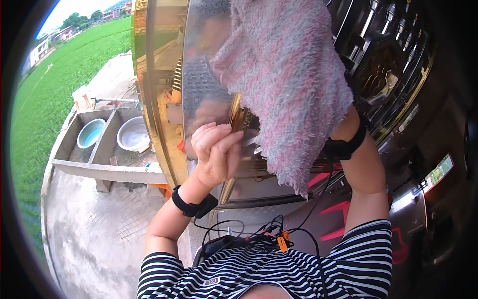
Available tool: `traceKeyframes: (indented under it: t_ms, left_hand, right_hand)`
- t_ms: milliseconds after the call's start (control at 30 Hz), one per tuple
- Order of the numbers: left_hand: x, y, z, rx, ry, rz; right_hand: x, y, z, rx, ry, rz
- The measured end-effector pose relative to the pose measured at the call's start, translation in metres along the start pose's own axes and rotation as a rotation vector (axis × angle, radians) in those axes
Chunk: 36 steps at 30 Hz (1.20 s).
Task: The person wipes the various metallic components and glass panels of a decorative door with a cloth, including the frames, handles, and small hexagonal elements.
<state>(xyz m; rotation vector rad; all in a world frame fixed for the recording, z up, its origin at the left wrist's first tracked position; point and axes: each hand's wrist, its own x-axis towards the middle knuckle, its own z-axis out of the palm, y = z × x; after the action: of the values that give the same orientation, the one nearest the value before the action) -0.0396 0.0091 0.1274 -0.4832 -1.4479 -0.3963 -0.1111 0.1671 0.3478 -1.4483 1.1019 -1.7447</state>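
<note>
A fluffy pink-and-grey towel hangs in front of a shiny metal door. My right hand is raised behind the towel's right side and grips it; most of its fingers are hidden by the cloth. Close to the door's surface, my left hand has its fingers curled together at a gold door handle, partly covered by the towel. The glossy door panel reflects my hand and striped shirt. Black bands sit on both wrists.
A gold door frame rises left of the door. Outside stands a concrete sink holding a blue-green basin and a pale basin. Black cables hang at my chest. Pink-red stool parts show indoors at right.
</note>
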Motion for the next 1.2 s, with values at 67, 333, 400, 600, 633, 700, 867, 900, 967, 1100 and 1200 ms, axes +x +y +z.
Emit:
traceKeyframes:
  t_ms: [67, 333, 400, 600, 633, 700, 867, 900, 967, 1100, 1200]
  left_hand:
    - [0.003, 0.007, -0.009, -0.004, 0.122, -0.1]
    - [0.003, 0.005, -0.06, 0.2, 0.043, -0.277]
    - [0.005, 0.004, -0.065, 0.214, 0.056, -0.314]
    - [0.009, 0.003, -0.069, 0.226, 0.074, -0.309]
    - [0.014, 0.003, -0.07, 0.245, 0.073, -0.295]
    - [0.015, -0.002, -0.073, 0.244, 0.108, -0.279]
    - [0.013, -0.016, -0.1, 0.291, 0.091, -0.356]
    - [0.014, -0.016, -0.104, 0.281, 0.119, -0.388]
    - [0.016, -0.018, -0.104, 0.25, 0.126, -0.433]
    - [0.019, -0.014, -0.098, 0.208, 0.072, -0.459]
    - [0.02, -0.014, -0.1, 0.259, 0.028, -0.367]
  right_hand:
    - [0.007, 0.037, -0.016, 0.394, -0.157, 0.051]
    - [-0.032, 0.131, 0.003, 0.806, -0.139, 0.308]
    - [-0.032, 0.131, 0.007, 0.802, 0.012, 0.359]
    - [0.052, -0.025, 0.033, -0.064, 0.02, -0.14]
    - [0.058, -0.033, 0.037, -0.185, 0.019, -0.201]
    - [0.067, -0.027, 0.038, -0.257, 0.016, -0.191]
    - [0.06, 0.064, 0.036, 0.285, -0.031, 0.101]
    - [0.051, 0.089, 0.035, 0.466, -0.036, 0.166]
    - [0.011, 0.138, 0.033, 0.765, 0.001, 0.266]
    - [-0.065, 0.205, 0.038, 0.94, 0.166, 0.407]
    - [-0.073, 0.199, 0.031, 0.899, 0.191, 0.401]
